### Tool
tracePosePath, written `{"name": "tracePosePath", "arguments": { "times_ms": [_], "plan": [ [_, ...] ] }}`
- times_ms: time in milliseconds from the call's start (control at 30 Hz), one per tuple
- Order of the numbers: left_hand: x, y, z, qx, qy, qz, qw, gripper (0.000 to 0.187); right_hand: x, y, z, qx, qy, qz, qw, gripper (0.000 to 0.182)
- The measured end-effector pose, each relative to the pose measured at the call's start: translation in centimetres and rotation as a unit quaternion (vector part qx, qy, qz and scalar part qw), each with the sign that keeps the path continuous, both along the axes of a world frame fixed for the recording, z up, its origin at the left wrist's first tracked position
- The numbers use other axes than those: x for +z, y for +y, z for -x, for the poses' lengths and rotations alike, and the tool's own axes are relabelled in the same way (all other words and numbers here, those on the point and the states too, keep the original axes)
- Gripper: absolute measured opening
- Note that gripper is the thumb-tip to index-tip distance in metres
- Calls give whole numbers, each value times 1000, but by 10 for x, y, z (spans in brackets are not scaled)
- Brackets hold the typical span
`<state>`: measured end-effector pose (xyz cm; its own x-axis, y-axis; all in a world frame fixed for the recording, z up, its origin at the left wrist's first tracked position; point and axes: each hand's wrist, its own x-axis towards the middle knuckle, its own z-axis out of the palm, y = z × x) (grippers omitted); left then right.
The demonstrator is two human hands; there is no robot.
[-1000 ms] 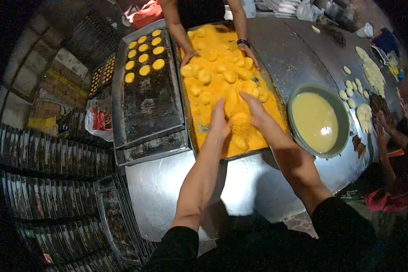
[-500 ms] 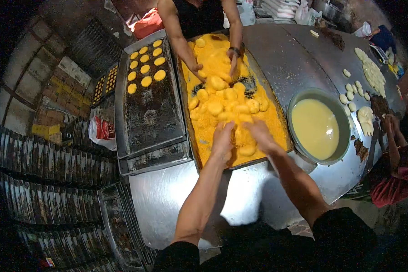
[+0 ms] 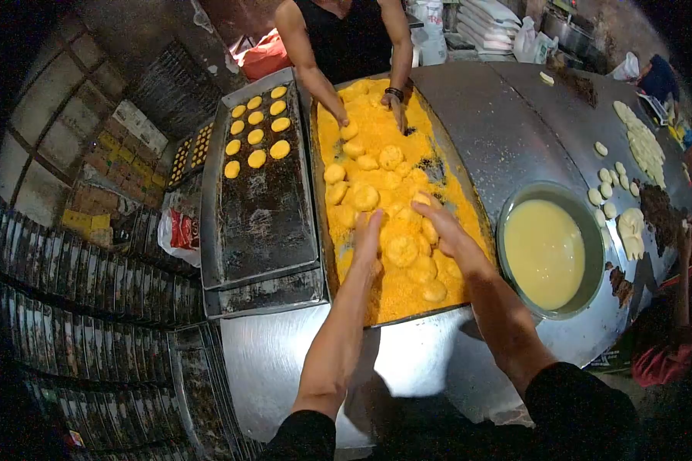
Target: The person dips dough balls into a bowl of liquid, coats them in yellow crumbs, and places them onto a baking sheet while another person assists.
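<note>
Between my two hands lies a cluster of yellow-coated dough balls (image 3: 401,250) on orange-yellow crumbs (image 3: 388,303). The crumbs fill a long metal tray (image 3: 321,230). My left hand (image 3: 367,244) is upright at the cluster's left side, its fingers stretched forward. On the right side my right hand (image 3: 443,226) is spread, slightly curved, with its fingertips against coated dough balls. Neither hand is closed round a piece. Some fingertips are hidden among the dough and crumbs.
A co-worker's hands (image 3: 396,111) work in the tray's far end. At left, a dark baking tray (image 3: 265,223) bears rows of coated rounds. A basin (image 3: 507,265) of pale yellow liquid stands at right, with white dough pieces (image 3: 606,177) beyond. Stacked trays (image 3: 92,269) line the left.
My hands have moved apart from over the dough to either side of it. The co-worker's hands have spread from the heap. The whole scene sits slightly lower in view.
</note>
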<state>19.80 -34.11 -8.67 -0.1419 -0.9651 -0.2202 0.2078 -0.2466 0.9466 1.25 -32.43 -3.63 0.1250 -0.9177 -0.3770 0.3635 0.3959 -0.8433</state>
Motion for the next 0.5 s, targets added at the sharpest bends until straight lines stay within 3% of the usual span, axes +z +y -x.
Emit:
{"name": "tracePosePath", "arguments": {
  "times_ms": [33, 100, 133, 200, 267, 333, 367, 433, 467, 500],
  "plan": [
    [14, 4, 6, 2, 0, 0, 1000, 69, -1, -2, -2, 2, 0, 0, 1000, 63],
    [43, 21, 28, 37, 117, -61, 991, 66, -5, 0, -4, 20, -149, 8, 989, 57],
    [50, 18, 39, 99, 28, -27, 994, 46, 10, -2, -5, 19, -149, 7, 989, 57],
    [33, -24, 33, 55, 95, -8, 994, 44, 41, -17, -4, 15, -86, -6, 996, 51],
    [78, -55, 30, -19, 208, -23, 978, 46, 62, -51, -2, 56, -144, 26, 988, 49],
    [117, -77, 18, -41, 202, -8, 978, 58, 71, -89, 4, 26, -148, 53, 987, 52],
    [131, -77, 14, -36, 172, 13, 984, 62, 73, -92, 7, 23, -149, 52, 987, 52],
    [119, -84, -3, 67, -49, 76, 994, 57, 82, -91, 15, -86, 75, 13, 993, 58],
    [111, -78, -13, 65, -147, 91, 983, 54, 81, -86, 21, -25, 193, -22, 981, 66],
    [104, -59, -23, 64, -246, 104, 962, 53, 51, -94, 30, -20, 243, 21, 970, 64]
  ]
}}
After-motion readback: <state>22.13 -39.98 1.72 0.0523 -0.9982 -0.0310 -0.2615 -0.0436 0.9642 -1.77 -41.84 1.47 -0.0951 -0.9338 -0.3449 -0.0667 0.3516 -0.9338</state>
